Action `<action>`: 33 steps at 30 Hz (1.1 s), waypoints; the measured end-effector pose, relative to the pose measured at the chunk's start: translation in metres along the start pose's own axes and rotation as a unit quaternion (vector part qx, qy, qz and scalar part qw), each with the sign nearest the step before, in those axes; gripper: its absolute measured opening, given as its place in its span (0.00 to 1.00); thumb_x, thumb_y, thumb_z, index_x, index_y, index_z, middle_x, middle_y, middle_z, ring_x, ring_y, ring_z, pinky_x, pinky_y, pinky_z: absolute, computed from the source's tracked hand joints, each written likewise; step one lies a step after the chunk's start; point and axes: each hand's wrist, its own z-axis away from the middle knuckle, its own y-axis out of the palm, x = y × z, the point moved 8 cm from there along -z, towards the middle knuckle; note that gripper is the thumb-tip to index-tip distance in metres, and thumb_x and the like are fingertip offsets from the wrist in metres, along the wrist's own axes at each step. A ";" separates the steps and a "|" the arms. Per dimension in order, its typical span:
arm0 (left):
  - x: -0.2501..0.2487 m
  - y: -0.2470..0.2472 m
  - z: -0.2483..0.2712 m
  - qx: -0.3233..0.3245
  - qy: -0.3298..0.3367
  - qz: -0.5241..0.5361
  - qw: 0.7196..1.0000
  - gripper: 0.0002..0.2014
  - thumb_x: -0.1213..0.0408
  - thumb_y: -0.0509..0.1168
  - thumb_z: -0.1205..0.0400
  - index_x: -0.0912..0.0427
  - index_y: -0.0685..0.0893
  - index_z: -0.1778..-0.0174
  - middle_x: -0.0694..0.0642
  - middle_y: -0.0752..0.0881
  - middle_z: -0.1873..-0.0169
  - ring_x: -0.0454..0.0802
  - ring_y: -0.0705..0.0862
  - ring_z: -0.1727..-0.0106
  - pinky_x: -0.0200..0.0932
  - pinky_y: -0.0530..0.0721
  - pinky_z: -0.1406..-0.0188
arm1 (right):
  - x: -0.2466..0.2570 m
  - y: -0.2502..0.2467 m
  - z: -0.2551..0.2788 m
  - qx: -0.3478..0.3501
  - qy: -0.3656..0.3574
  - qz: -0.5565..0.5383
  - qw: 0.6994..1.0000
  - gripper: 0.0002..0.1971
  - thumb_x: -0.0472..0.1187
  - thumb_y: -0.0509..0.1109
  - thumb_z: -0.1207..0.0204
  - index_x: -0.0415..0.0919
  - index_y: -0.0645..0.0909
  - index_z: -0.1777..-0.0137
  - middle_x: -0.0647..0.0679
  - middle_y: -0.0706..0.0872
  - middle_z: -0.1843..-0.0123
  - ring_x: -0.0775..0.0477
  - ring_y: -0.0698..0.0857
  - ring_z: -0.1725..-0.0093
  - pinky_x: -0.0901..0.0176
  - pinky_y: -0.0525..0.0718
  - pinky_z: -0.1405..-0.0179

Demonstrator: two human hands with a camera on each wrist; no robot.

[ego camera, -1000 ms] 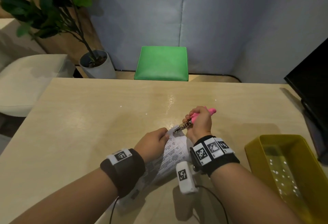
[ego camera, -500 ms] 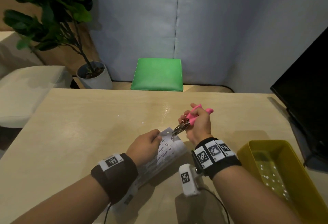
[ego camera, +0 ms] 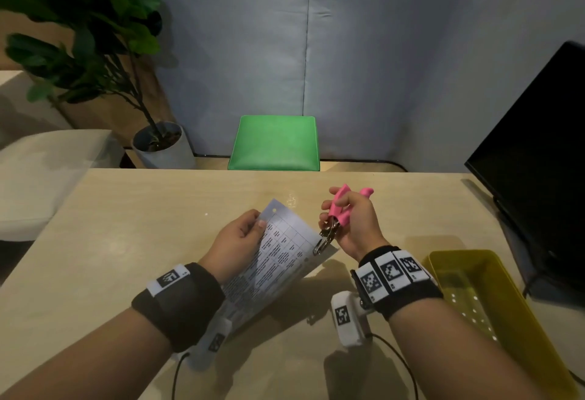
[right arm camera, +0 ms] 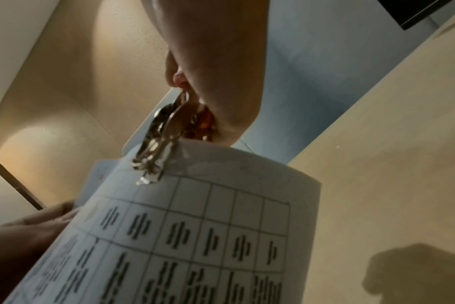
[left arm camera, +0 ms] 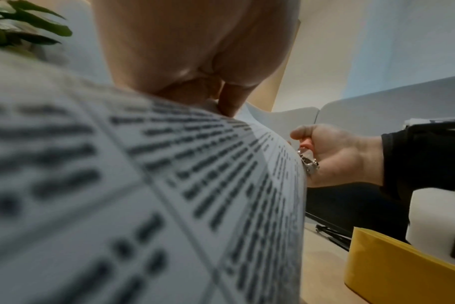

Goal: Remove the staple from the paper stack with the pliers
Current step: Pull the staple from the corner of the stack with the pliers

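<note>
A printed paper stack (ego camera: 278, 257) with a table grid is lifted off the wooden table (ego camera: 126, 225), tilted. My left hand (ego camera: 237, 238) pinches its left edge, thumb on top. My right hand (ego camera: 351, 222) grips the pink-handled pliers (ego camera: 340, 206), handles spread a little. The metal nose (ego camera: 323, 243) points down onto the stack's upper right corner. In the right wrist view the pliers tips (right arm camera: 149, 170) touch the paper (right arm camera: 195, 226) near its top edge. The staple itself is too small to make out. In the left wrist view the paper (left arm camera: 143, 195) fills the frame, with the pliers (left arm camera: 308, 162) at its far edge.
A yellow plastic tray (ego camera: 493, 304) sits on the table at the right. A black monitor (ego camera: 538, 152) stands at the far right edge. Beyond the table are a green stool (ego camera: 275, 143), a potted plant (ego camera: 95, 51) and a white seat (ego camera: 41, 178).
The left hand has lifted and turned the stack so its printed face shows. The right hand swung the pliers nose-down onto the stack's right corner, and the handles opened a little.
</note>
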 end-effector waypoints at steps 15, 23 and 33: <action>0.025 -0.018 0.008 -0.005 -0.059 0.151 0.987 0.13 0.65 0.55 0.12 0.54 0.83 0.57 0.50 0.88 0.65 0.46 0.85 0.62 0.48 0.79 0.54 | 0.001 0.000 -0.002 0.009 0.017 -0.005 1.000 0.17 0.28 0.57 0.25 0.46 0.61 0.41 0.47 0.70 0.71 0.53 0.70 0.79 0.64 0.70 0.81; 0.012 -0.019 0.015 -0.027 0.005 0.008 1.000 0.13 0.63 0.54 0.12 0.49 0.75 0.63 0.36 0.82 0.77 0.32 0.77 0.75 0.38 0.71 0.69 | 0.008 0.009 0.004 0.002 -0.033 -0.005 0.999 0.11 0.27 0.56 0.25 0.43 0.62 0.50 0.47 0.68 0.71 0.52 0.68 0.77 0.61 0.68 0.79; 0.027 -0.028 0.017 -0.048 -0.006 -0.062 0.997 0.13 0.59 0.53 0.13 0.57 0.69 0.64 0.47 0.65 0.80 0.42 0.63 0.81 0.44 0.63 0.73 | 0.006 0.004 0.006 -0.010 -0.029 -0.031 0.999 0.03 0.32 0.58 0.26 0.41 0.68 0.57 0.45 0.72 0.70 0.48 0.71 0.74 0.58 0.72 0.74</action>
